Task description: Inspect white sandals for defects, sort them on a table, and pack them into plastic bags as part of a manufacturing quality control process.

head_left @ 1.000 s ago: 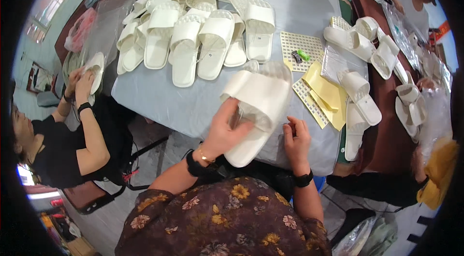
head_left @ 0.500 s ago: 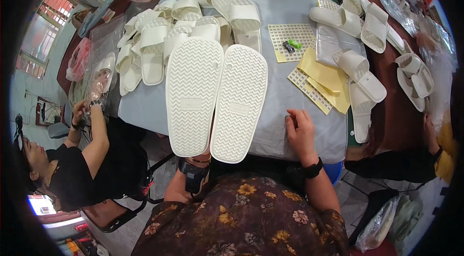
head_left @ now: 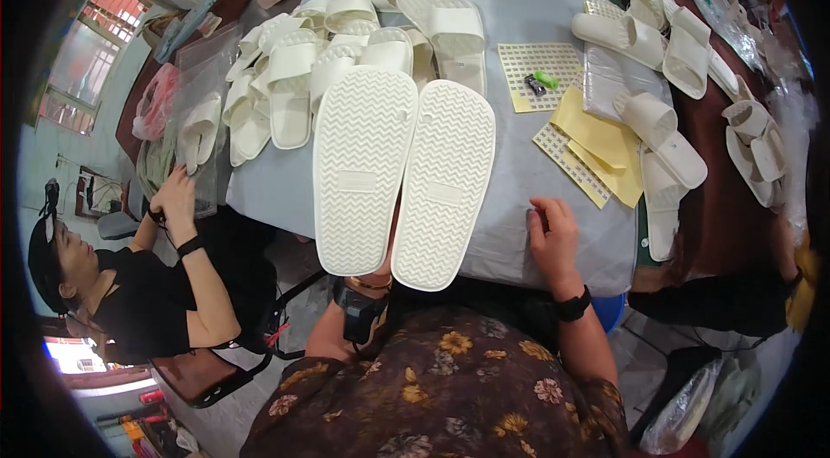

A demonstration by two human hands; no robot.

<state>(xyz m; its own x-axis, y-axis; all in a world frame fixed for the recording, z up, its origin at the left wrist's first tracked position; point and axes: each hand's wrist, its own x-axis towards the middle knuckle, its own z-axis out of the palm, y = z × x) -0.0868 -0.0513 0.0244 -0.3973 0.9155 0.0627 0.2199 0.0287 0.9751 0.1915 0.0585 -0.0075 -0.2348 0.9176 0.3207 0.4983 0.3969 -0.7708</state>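
A pair of white slippers, the left slipper [head_left: 359,155] and the right slipper [head_left: 445,172], is held up side by side with the zigzag-patterned soles facing me. My left hand [head_left: 386,267] grips them from behind; most of its fingers are hidden by the soles. Resting on the table near its front edge is my right hand [head_left: 554,237], loosely curled, with nothing visible in it. Beyond the held pair lies a heap of white slippers [head_left: 290,86].
On the grey-covered table [head_left: 506,237] lie a printed sticker sheet [head_left: 519,69] with a small green item [head_left: 545,79] and yellow backing paper [head_left: 596,134]. More white slippers [head_left: 661,138] lie at the right. A co-worker [head_left: 130,294] sits at left beside a bagged slipper [head_left: 201,131].
The whole view has shifted slightly, moving the scene rightward. Both my hands keep about the same pose. The co-worker's hands at left have drawn back from the bagged slipper.
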